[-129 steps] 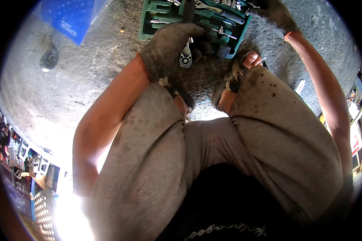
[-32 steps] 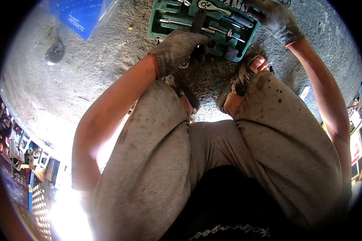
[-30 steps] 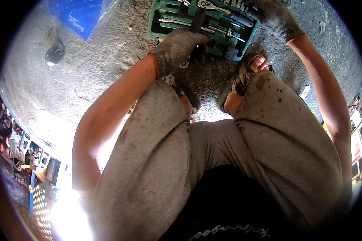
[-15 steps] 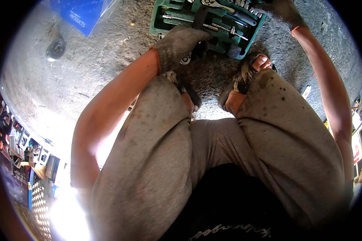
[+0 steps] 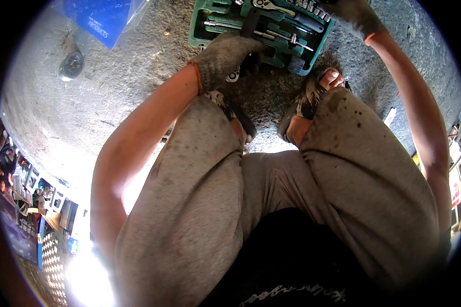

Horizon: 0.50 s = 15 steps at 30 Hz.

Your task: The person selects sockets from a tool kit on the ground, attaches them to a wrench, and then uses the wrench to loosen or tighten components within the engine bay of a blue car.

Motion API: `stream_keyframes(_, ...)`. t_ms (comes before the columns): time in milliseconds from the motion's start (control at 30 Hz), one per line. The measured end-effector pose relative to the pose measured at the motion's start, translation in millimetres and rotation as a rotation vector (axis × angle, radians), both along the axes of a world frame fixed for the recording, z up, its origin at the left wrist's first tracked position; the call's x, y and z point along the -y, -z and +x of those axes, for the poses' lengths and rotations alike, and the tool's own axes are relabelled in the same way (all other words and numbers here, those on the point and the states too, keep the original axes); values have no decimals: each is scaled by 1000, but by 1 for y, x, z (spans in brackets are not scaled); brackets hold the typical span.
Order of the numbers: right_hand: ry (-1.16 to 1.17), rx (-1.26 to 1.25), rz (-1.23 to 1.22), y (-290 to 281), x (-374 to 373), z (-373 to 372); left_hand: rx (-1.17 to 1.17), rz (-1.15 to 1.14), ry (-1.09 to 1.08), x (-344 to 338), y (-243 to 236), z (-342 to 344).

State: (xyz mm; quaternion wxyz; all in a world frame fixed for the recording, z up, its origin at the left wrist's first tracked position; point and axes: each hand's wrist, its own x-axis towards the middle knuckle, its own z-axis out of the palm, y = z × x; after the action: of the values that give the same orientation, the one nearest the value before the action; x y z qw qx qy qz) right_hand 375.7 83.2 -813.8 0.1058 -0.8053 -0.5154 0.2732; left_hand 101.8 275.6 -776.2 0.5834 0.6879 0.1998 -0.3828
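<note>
A green tool case [image 5: 320,48] lies open on the ground at the top of the view, with ratchet parts, bars and a row of small sockets [image 5: 312,8] in its slots. My left hand [image 5: 223,59], in a grey work glove, is closed round a ratchet wrench [image 5: 233,77] at the case's near edge. The round metal head shows below the glove, and its dark handle points up over the case. My right hand [image 5: 356,18], also gloved, is at the case's far right corner beside the sockets. Its fingertips are dark and partly cut off, so their grip is unclear.
A blue printed sheet in clear plastic [image 5: 100,20] lies at the upper left, near a dark round part [image 5: 71,65]. My sandaled feet [image 5: 312,97] stand just below the case. Several boxes and a perforated basket [image 5: 54,263] are at the lower left.
My right hand has shifted slightly left and down along the case corner. The case and my left hand sit slightly farther left in view, with the ratchet wrench still held.
</note>
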Motion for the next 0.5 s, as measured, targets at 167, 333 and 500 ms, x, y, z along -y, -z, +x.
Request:
stream_keyframes(167,-260,267,74,-27,3,-27,-101,-77,-169,1,-2,-2)
stream_keyframes(333,-361,292,66,-27,25,-21,-147,-117,-176,-1,5,-1)
stream_keyframes(500,-362,135,-195,-51,16,-27,-186,-65,-166,1,-1,-2)
